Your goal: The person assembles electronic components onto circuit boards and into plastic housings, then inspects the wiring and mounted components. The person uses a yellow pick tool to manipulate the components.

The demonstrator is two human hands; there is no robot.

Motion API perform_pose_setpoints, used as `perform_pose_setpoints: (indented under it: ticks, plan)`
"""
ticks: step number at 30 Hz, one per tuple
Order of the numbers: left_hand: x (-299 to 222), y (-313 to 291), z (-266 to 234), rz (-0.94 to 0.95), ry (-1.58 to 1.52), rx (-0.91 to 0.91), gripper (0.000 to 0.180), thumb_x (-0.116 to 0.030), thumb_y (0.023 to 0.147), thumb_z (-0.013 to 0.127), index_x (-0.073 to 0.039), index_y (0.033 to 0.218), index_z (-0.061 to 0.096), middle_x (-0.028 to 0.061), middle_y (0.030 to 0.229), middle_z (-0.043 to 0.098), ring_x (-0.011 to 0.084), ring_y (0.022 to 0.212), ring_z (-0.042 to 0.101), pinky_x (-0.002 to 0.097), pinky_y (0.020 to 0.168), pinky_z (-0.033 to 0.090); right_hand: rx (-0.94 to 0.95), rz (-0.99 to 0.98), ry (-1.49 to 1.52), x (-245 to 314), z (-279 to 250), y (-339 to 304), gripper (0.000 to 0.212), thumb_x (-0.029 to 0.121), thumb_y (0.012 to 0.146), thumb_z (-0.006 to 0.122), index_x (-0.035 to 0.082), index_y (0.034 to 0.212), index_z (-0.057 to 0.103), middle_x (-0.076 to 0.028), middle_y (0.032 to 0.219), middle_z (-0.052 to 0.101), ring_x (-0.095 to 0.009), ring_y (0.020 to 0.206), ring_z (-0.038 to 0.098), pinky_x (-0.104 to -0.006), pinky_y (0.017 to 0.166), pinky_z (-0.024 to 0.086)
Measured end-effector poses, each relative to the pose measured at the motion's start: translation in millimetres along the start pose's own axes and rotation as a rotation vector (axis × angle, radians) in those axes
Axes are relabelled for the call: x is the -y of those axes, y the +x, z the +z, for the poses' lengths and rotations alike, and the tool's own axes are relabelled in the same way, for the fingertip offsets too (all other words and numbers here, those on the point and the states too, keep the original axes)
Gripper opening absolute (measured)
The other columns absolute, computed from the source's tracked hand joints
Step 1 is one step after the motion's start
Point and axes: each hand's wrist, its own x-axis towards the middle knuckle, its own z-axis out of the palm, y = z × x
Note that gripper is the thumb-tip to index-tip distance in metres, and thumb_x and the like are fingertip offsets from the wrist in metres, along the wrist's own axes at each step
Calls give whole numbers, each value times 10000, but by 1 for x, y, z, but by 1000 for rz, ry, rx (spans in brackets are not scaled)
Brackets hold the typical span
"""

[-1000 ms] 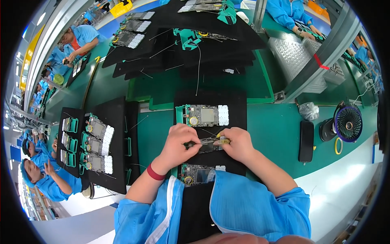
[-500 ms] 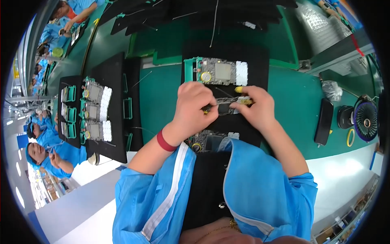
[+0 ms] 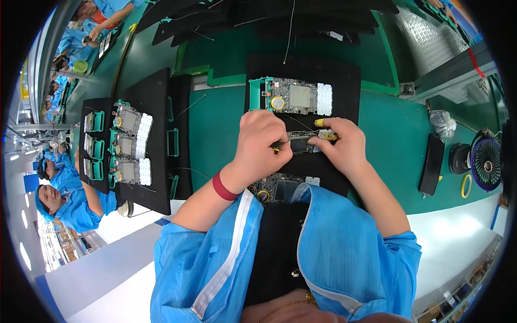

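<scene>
My left hand point(image 3: 261, 141) and my right hand point(image 3: 343, 141) are closed on opposite ends of a circuit board point(image 3: 301, 134), which I see nearly edge-on. Yellow finger covers point(image 3: 320, 123) show on the right hand; the held ends are partly hidden by my fingers. Just beyond lies another circuit board point(image 3: 299, 97) with a round yellow-rimmed part and a white pad, joined to a green plastic frame point(image 3: 258, 96). Closer to my body, a third board point(image 3: 283, 188) is partly covered by my blue jacket. All are over a black foam mat point(image 3: 342, 81).
At left, a tilted black panel point(image 3: 148, 97) carries several boards and green frames. A black phone-like slab point(image 3: 431, 164), a small fan point(image 3: 486, 161), a yellow tape ring point(image 3: 466, 184) and a clear plastic bag point(image 3: 442, 124) sit at right. Co-workers in blue, including one person point(image 3: 70, 202), are at left.
Both hands keep their grip on the board, whose tilt differs slightly. The whole view has shifted a little. At left, a co-worker's arm has moved.
</scene>
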Motion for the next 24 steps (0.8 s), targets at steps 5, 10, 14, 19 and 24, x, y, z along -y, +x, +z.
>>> perform_pose_setpoints:
  ticks: [5, 10, 14, 19, 24]
  plan:
    - [2, -1, 3, -1, -1, -17, 248, 24, 569, 693, -111, 662, 507, 22, 770, 609, 256, 848, 605, 384, 813, 420, -67, -57, 18, -2, 0, 1, 416, 267, 642, 879, 31, 927, 691, -108, 857, 676, -298, 805, 646, -387, 702, 518]
    - [4, 0, 3, 0, -8, -21, 259, 24, 575, 708, -112, 671, 509, 20, 773, 613, 253, 858, 610, 382, 813, 421, -205, -197, -32, 6, -15, 7, 265, 174, 687, 821, 52, 874, 680, -64, 859, 666, -273, 788, 621, -375, 682, 504]
    - [3, 0, 1, 30, -24, -12, 257, 24, 578, 708, -111, 672, 512, 20, 775, 614, 254, 855, 609, 379, 812, 420, -176, -249, 1, 15, -22, 5, 180, 98, 709, 773, 64, 859, 680, -47, 875, 665, -260, 784, 610, -361, 682, 500]
    - [3, -1, 2, -3, -29, 5, 244, 25, 581, 699, -107, 673, 516, 19, 786, 619, 251, 855, 601, 378, 810, 416, -172, -419, -37, 14, -15, 10, 174, 77, 715, 768, 94, 877, 706, -26, 877, 653, -231, 740, 595, -333, 625, 487]
    - [4, 0, 2, 21, -4, 3, 237, 25, 586, 691, -107, 672, 513, 26, 783, 616, 254, 857, 597, 375, 798, 412, -161, -476, -67, 17, -15, 12, 190, 103, 702, 785, 108, 878, 713, -11, 832, 612, -215, 722, 589, -324, 609, 480]
